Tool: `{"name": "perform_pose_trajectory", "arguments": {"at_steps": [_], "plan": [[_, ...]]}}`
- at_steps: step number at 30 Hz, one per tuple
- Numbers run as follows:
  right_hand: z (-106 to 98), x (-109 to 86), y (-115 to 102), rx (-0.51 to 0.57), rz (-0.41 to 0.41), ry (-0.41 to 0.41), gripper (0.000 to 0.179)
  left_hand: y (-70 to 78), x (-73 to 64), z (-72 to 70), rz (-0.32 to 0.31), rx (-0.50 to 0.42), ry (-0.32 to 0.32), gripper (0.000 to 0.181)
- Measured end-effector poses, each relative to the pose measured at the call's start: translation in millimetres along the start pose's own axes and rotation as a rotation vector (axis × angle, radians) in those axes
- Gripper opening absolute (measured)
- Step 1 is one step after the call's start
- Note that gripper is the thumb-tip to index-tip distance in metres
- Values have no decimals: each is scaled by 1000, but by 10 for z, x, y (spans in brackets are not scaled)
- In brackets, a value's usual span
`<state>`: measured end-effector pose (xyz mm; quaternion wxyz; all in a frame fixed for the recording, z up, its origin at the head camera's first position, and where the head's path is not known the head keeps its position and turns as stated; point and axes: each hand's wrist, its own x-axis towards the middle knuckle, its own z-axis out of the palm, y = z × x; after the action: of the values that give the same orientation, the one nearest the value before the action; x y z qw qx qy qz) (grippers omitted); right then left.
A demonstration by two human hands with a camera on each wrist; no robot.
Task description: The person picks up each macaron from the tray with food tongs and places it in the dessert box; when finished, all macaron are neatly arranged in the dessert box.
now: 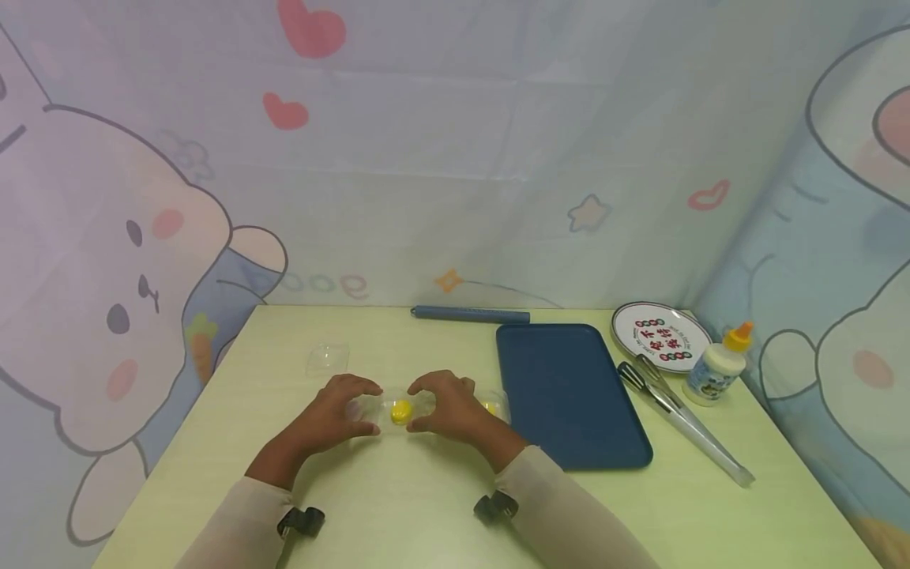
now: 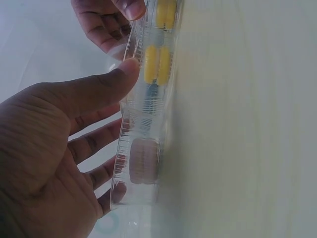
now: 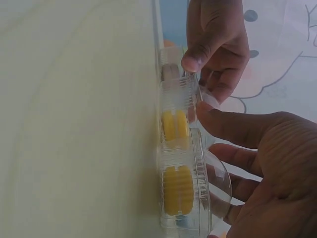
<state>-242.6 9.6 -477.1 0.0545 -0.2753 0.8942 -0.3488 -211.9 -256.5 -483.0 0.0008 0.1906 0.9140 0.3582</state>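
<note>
A row of clear plastic macaron boxes [image 1: 368, 408] sits on the table in front of me. A lilac macaron [image 2: 144, 161] stands at its left end, a yellow macaron [image 1: 401, 412] in the middle and another yellow macaron [image 3: 178, 190] at the right. My left hand [image 1: 329, 415] grips the left part, thumb on the near rim, fingers along the far side. My right hand [image 1: 455, 405] grips the middle part the same way, thumb at the rim. A clear domed lid [image 3: 219, 179] covers the right compartment, partly behind my right hand in the head view.
A loose clear lid [image 1: 329, 359] lies behind my left hand. To the right are a dark blue tray [image 1: 572, 395], metal tongs [image 1: 686, 419], a printed plate [image 1: 661, 336] and a white bottle with an orange tip [image 1: 714, 367]. A grey-blue stick [image 1: 469, 314] lies at the back edge.
</note>
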Motion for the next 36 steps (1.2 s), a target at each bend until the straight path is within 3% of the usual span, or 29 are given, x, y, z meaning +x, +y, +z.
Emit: {"name": "perform_pose_trajectory", "arguments": {"at_steps": [9,23,36], "plan": [[14,-8,19,-13,-4,0,51,25,11,35,-104,85,13,57],[36,14,35,-47,36,-28,49,52,34,59,-36,169,49,53],[49,1,22,-23,48,-33,50,42,47,85,-37,232,36,52]]}}
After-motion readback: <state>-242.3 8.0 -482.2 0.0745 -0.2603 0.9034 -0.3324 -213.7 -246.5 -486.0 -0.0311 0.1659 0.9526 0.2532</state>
